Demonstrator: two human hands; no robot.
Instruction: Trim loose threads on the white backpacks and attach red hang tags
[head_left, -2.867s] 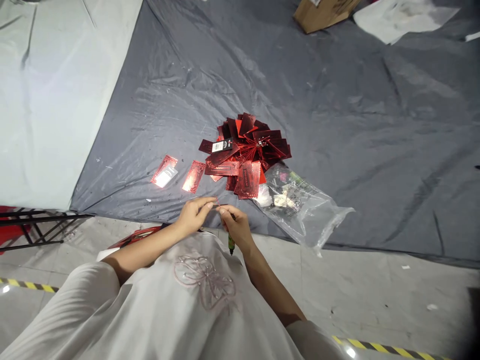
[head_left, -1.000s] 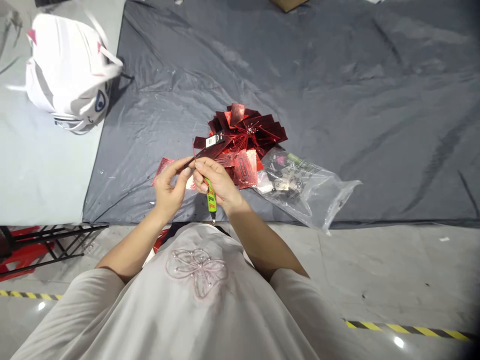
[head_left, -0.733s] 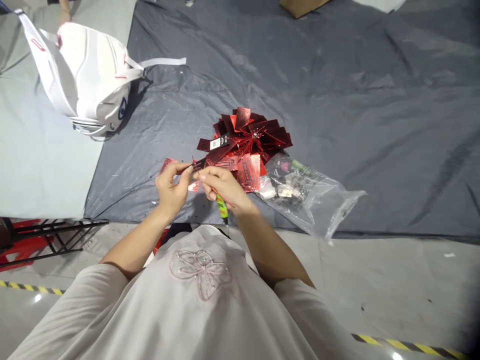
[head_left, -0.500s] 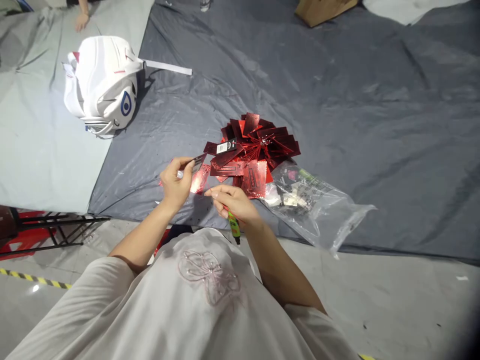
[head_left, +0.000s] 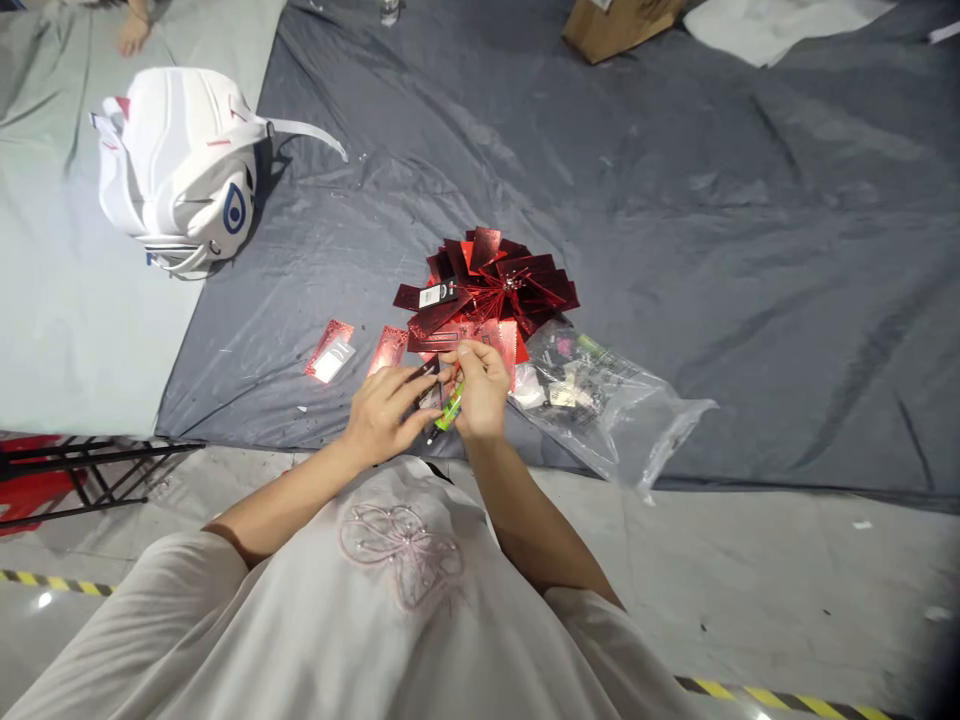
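Green tool (head_left: 451, 406) in right hand (head_left: 480, 391)

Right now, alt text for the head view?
A person's left hand and right hand pinch a dark red foil tag and a slim green tool above a grey plastic sheet, near a fanned pile of shiny red tags.

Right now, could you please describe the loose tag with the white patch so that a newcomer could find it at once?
Start at the dark grey sheet and find the fan of red tags near its front edge. Two loose tags lie left of it; the tag you want is the farther one, beyond the plain red tag. Only it carries a white patch.
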